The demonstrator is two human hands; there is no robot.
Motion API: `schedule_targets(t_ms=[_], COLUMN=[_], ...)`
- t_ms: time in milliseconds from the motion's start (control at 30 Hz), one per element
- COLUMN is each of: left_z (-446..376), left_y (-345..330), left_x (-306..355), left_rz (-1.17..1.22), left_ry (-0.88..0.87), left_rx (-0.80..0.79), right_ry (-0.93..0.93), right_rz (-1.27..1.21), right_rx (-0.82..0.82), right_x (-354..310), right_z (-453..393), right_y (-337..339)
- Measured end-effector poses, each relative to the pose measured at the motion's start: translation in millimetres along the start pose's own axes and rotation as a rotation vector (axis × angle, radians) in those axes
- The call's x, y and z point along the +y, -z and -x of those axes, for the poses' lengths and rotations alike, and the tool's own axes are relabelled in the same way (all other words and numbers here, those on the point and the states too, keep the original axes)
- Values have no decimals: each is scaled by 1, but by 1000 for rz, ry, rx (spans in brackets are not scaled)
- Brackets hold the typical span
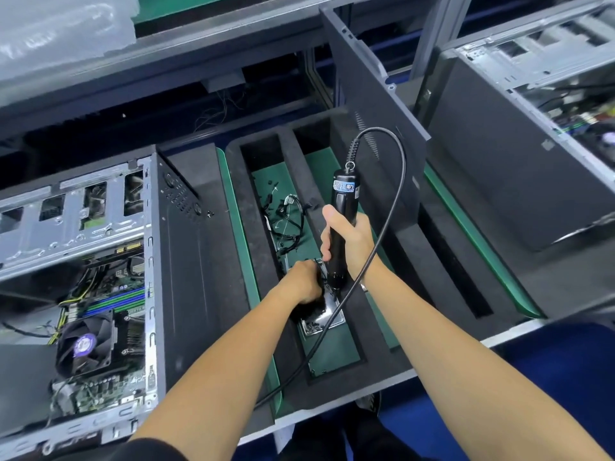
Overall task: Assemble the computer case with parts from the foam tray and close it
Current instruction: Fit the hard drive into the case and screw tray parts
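A person's two bare forearms reach forward over a black foam tray (pixel 263 247) that sits on a green-matted table (pixel 466 224). The right hand (pixel 349 242) grips a black electric screwdriver (pixel 342 211) held upright, fingers wrapped round its barrel and thumb up along the side; its tip points down into a small shiny metal dish (pixel 324 314) lying in the tray's long middle compartment. A black cable (pixel 396 181) loops from the top of the tool, arcs right, then runs down past the wrist toward the near edge. The left hand (pixel 304 282) reaches into the same compartment just beside the dish, its fingers curled downward; what they hold, if anything, cannot be told. Farther along that compartment lies a tangle of black wires (pixel 288 221). Left of the tray, an open computer case (pixel 179 261) lies on its side, showing a motherboard and cooler fan (pixel 86 344). A dark side panel (pixel 366 104) stands upright in the tray's right slot. Another open case (pixel 519 161) is at far right.
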State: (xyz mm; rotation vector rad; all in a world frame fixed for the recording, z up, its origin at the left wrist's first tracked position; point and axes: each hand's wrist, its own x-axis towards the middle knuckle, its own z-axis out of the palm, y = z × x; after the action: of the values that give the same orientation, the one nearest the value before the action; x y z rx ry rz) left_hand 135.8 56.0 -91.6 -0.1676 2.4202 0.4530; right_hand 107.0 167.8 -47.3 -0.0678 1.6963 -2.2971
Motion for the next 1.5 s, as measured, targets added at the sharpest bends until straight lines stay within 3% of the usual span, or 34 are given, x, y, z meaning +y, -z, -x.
schedule_targets(t_ms=[333, 467, 633, 733, 1500], left_z=[0, 3, 7, 6, 10], left_y=[5, -1, -22, -30, -38], left_x=[-1, -3, -5, -3, -8], left_rz=[114, -41, -478, -611, -776], left_ry=[56, -26, -116, -144, -260], left_rx=[59, 81, 83, 59, 74], right_ry=[13, 6, -8, -21, -50], right_rz=[2, 6, 4, -8, -11], right_rx=[17, 23, 29, 20, -4], right_x=[-4, -4, -2, -1, -3], right_z=[4, 3, 3, 3, 0], right_y=[0, -1, 0, 1, -2])
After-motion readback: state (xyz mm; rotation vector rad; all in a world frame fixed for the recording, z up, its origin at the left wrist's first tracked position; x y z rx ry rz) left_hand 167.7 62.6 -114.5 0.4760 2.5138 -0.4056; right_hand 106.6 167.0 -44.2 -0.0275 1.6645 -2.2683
